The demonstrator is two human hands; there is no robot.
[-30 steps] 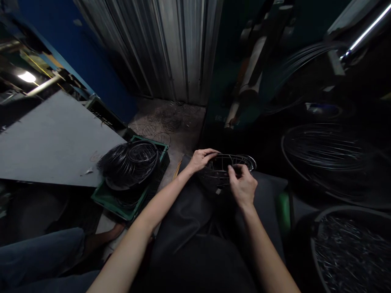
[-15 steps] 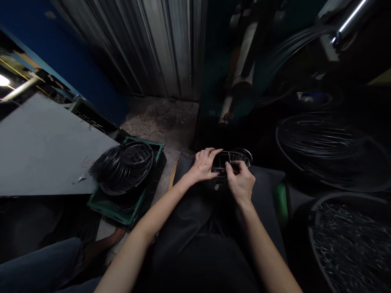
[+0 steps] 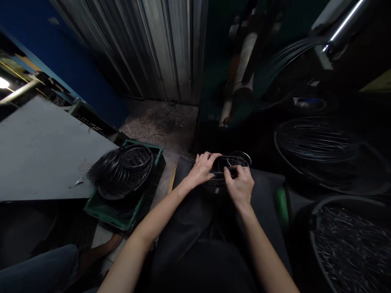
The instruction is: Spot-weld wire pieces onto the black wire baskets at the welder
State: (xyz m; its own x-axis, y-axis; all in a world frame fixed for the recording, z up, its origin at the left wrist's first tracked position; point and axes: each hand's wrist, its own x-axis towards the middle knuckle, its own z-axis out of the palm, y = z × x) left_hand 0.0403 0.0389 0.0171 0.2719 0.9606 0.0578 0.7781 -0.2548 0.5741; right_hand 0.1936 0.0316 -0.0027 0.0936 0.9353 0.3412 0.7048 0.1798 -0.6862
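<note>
- Here, a small wire basket (image 3: 229, 165) sits on the person's dark-aproned lap (image 3: 195, 228), its bright round rim tipped away from the camera.
- The left hand (image 3: 202, 167) grasps the near-left rim, its fingers (image 3: 210, 156) curled over the wire.
- The right hand (image 3: 241, 185) pinches a thin wire at the frame's middle between thumb and forefinger.
- Judging by its open mesh, the basket is light and springy, stiff at the rim and easily bent along the thin cross-wires; the rim looks the safest hold.
- A green crate (image 3: 105, 207) of black wire hoops (image 3: 120, 171) stands to the left, a tub of wire pieces (image 3: 351, 244) to the right.
</note>
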